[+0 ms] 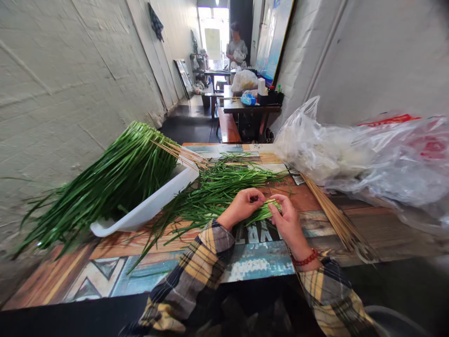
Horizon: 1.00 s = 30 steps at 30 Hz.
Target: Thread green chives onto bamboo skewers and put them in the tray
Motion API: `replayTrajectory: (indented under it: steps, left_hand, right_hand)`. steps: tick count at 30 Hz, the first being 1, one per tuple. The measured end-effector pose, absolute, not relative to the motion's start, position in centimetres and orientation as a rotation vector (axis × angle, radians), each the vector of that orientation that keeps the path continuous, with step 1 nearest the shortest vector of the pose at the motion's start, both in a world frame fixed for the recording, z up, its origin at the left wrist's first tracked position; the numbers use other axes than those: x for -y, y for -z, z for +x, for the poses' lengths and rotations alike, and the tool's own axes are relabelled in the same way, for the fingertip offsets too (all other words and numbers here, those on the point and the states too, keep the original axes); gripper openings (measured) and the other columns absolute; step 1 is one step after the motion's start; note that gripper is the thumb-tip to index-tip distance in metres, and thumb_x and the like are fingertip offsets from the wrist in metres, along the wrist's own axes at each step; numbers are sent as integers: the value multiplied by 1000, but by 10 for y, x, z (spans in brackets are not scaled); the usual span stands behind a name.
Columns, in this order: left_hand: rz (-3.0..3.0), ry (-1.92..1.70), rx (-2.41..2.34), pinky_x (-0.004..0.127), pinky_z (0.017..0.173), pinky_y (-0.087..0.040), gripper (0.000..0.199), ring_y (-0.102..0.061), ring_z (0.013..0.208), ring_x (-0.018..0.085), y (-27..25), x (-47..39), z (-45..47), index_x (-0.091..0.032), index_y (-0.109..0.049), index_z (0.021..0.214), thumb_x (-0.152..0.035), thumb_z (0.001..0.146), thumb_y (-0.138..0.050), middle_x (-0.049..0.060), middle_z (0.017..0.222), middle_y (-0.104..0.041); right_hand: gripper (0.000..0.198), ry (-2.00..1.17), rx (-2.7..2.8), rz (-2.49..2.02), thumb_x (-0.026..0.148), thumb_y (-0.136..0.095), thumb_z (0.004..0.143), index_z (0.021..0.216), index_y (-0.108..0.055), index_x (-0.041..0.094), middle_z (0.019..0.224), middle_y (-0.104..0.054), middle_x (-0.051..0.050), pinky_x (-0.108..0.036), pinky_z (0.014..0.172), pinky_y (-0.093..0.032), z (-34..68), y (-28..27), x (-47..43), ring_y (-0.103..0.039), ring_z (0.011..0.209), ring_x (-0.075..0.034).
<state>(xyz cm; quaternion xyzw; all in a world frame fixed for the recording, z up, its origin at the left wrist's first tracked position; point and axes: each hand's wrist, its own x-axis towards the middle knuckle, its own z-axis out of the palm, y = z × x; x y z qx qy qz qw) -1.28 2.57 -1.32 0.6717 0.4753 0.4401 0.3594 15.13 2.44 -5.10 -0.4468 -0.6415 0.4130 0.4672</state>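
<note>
A small bunch of garlic chives [261,214] lies between my hands, its pale stem ends pointing right. My left hand [243,206] is closed over the bunch, thumb and forefinger pinched near the stem ends. My right hand [288,224], with a red bead bracelet on the wrist, grips the pale ends between thumb and fingers. Whether a thin skewer is in the pinch, I cannot tell. Just beyond my hands, a loose heap of garlic chives [224,185] spreads over the patterned table [259,267].
At left, a white tray [150,199] bears a thick stack of chives [122,168] with several bamboo skewers [178,152] on top. More skewers [329,215] lie at right beside clear plastic bags [365,154]. Farther back are a bench [228,125], tables and a person [237,49].
</note>
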Motion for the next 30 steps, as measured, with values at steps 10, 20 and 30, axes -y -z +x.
replayTrajectory:
  steps: [10,20,30]
  left_hand:
    - [1875,-1245,-1572,26,76,-46,16,-60,81,15,16,-35,-25,-14,-67,86,-11,82,-52,5,86,-67]
    - [2289,-665,-2053,33,88,-43,32,-54,97,21,21,-36,-31,-19,-62,113,-13,85,-48,8,107,-63]
    - [2331,-475,-2102,32,76,-40,20,-53,90,22,11,-29,-33,-20,-68,93,-20,85,-50,7,92,-63]
  right_hand:
    - [35,-1075,1594,-1167,49,-49,87,106,-54,20,57,-51,6,-21,43,-39,152,53,-27,-51,41,-10]
    - [43,-1072,1600,-1200,53,-47,87,107,-59,18,53,-52,6,-22,43,-41,153,60,-31,-51,39,-11]
    - [40,-1042,1628,-1187,50,-47,87,108,-58,18,50,-49,6,-22,43,-41,153,59,-29,-51,39,-11]
